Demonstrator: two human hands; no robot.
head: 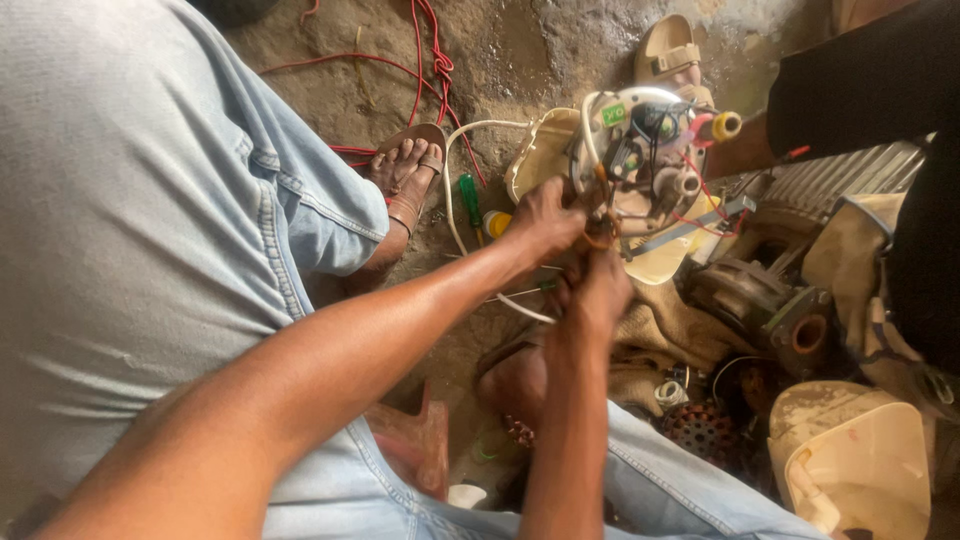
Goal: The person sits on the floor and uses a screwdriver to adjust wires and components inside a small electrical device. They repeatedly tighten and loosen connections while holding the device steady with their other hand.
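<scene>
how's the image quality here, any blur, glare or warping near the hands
Head view: soft, dim daylight with no glare; the left hand and right hand look slightly smeared where they meet at the cream appliance base; the wide lens stretches the jeans at the left edge; the dirt floor shows only faint shadows.

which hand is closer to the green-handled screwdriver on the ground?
Left. The left hand is just right of the green-handled screwdriver, close beside it. The right hand sits lower and further right, at the wires below the cream motor housing.
</scene>
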